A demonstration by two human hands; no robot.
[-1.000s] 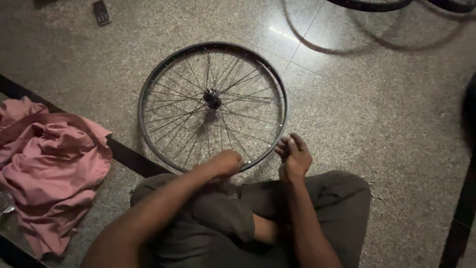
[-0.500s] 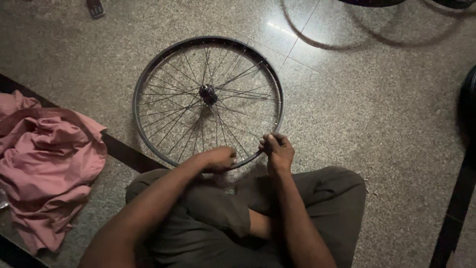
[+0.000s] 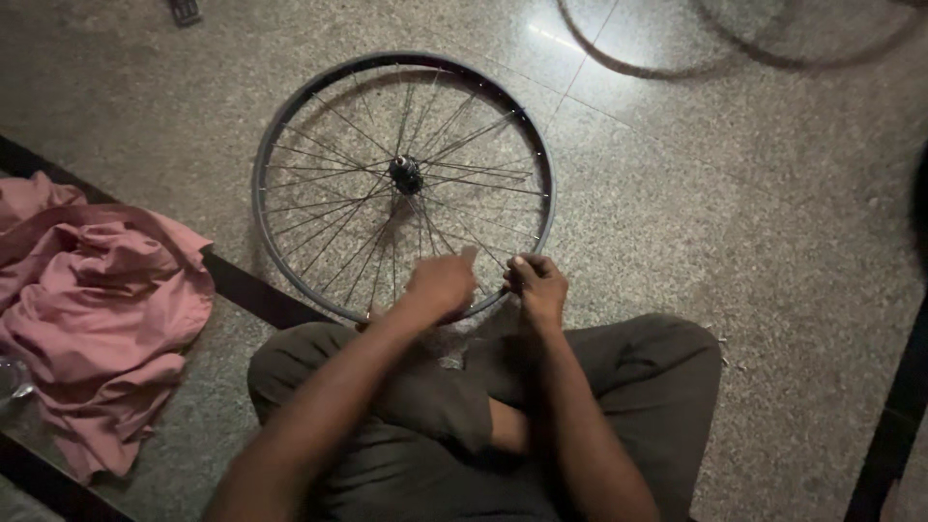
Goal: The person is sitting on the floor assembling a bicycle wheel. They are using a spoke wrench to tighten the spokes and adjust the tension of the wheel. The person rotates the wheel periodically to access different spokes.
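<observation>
At far left of the frame, a crumpled pink cloth (image 3: 92, 309) is lying on the speckled stone floor (image 3: 735, 222), partly over a dark floor strip (image 3: 256, 290) running diagonally toward the person's knee. Top left, a small dark object (image 3: 184, 10) is sitting at the frame edge, too cut off to ID.

Center frame, a bicycle wheel (image 3: 290, 126) w/o tyre is lying flat on the floor; its black hub (image 3: 406, 174) is sitting mid-rim w/ thin spokes fanning out. Near edge of the rim is lying just in front of the person's crossed legs in dark trousers (image 3: 619, 387).

Left hand (image 3: 440, 285) is hovering over the lower part of the wheel, fingers curled in a loose fist w/ thumb sticking up; it's blurred, so can't tell whether it's pinching a spoke or just touching. Just right of it, right hand (image 3: 536, 285) is resting at the rim's lower right section, fingers bent and closing on the rim or a spoke end there; exact grip is hard to make out in the dim light.

Upper right, curved dark shapes of another rim or tyre (image 3: 619, 63) are showing on the floor, well apart from the hands. Far right edge, a dark strip (image 3: 894, 416) is running down the frame.
</observation>
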